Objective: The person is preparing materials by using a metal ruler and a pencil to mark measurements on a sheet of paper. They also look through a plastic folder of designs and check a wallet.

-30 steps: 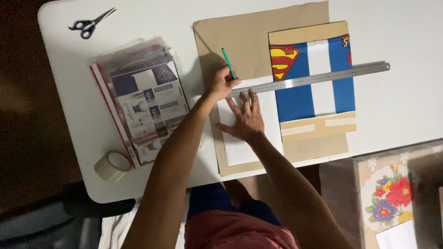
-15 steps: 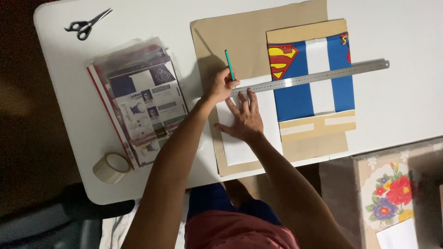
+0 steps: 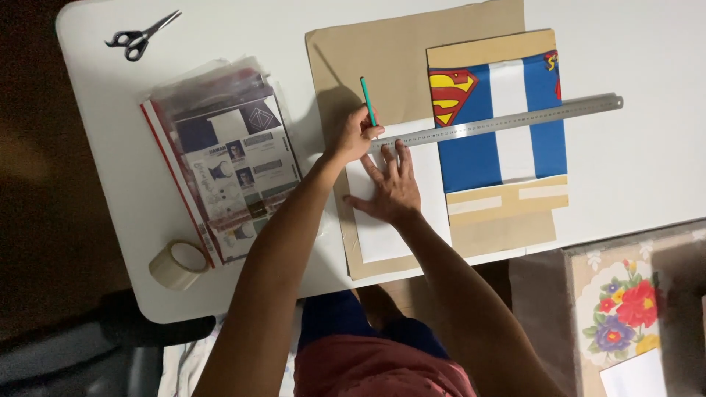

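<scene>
Your two forearms are bare, with no sleeves, watch or rings showing on the left hand (image 3: 354, 138) or right hand (image 3: 390, 192). At the bottom centre of the frame, you wear salmon-pink shorts (image 3: 382, 375) under a dark blue top (image 3: 346, 323).

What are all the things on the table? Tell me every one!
Scissors: one, black handles, table's far left corner.
Plastic sleeve of printed papers: one, clear with red edge, left side.
Tape roll: one, tan, near left edge.
Brown paper: one large sheet, centre.
White sheet: one, on brown paper.
Blue, red and yellow cover: one, right of centre.
Metal ruler: one, silver, across cover.
Floral box: one, lower right.
Left hand: holds green pencil at ruler's end.
Right hand: flat on white sheet.
</scene>
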